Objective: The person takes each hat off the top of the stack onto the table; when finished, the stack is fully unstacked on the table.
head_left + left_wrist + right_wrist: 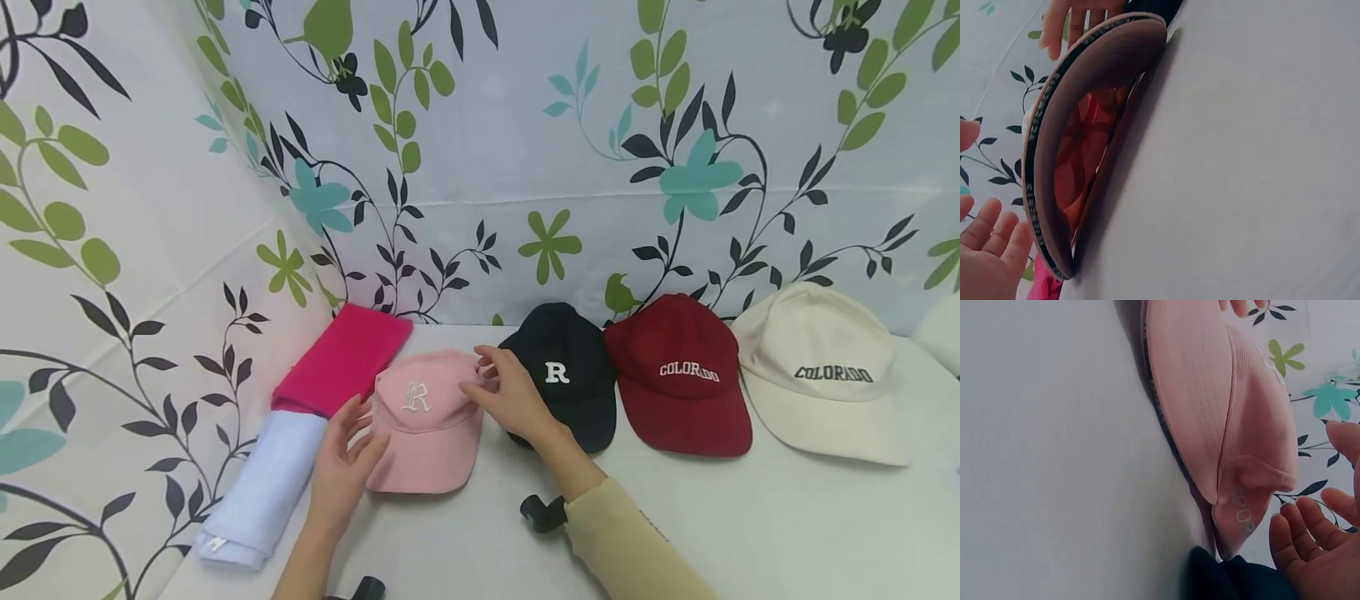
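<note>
A pink cap with a white letter R lies on the white table, brim toward me. My left hand hovers at its left side, fingers loosely bent and holding nothing. On the other side, my right hand is beside the crown with relaxed, spread fingers. The left wrist view looks under the brim into the cap's hollow, with left-hand fingers just outside its edge. In the right wrist view, "SPOR" lettering shows on the pink cap, and fingers of the right hand are near it.
To the right stand a black cap with an R, a dark red cap and a cream cap, both reading COLORADO. A folded magenta cloth and a light blue cloth lie left. Patterned fabric hangs behind.
</note>
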Action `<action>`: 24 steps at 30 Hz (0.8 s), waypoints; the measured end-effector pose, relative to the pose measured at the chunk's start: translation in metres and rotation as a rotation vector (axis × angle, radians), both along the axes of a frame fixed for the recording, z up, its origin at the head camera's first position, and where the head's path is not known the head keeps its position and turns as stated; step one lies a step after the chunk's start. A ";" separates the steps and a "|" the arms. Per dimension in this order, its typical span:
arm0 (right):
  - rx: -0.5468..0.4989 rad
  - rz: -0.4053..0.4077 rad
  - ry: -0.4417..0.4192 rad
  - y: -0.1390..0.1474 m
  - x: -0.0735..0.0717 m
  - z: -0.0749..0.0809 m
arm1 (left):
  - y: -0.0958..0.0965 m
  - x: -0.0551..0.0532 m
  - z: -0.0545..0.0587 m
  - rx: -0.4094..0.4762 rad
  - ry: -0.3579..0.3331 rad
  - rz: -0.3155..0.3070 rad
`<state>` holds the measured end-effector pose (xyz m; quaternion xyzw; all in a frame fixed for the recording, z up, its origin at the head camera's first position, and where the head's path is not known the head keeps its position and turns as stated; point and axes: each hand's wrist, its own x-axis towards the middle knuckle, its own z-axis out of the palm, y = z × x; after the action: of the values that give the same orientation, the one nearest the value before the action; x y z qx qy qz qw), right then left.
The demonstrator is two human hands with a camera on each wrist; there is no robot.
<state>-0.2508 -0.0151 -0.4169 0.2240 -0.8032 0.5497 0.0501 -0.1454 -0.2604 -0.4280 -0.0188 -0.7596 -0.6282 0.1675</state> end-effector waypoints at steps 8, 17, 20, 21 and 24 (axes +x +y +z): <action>0.000 -0.014 -0.054 -0.006 0.002 -0.004 | -0.009 0.000 -0.004 -0.166 -0.177 0.063; 0.006 -0.015 -0.087 -0.009 0.003 -0.003 | -0.014 0.001 -0.002 -0.246 -0.240 0.066; 0.035 -0.012 -0.112 -0.010 0.002 -0.003 | -0.016 0.001 -0.003 -0.287 -0.273 0.084; 0.039 -0.010 -0.116 -0.010 0.002 -0.004 | -0.016 0.001 -0.003 -0.300 -0.284 0.090; 0.043 -0.012 -0.126 -0.010 0.002 -0.005 | -0.015 0.001 -0.005 -0.327 -0.314 0.101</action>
<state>-0.2483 -0.0253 -0.4214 0.1853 -0.8177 0.5450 -0.0023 -0.1441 -0.2757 -0.4328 0.0903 -0.8679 -0.4829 0.0732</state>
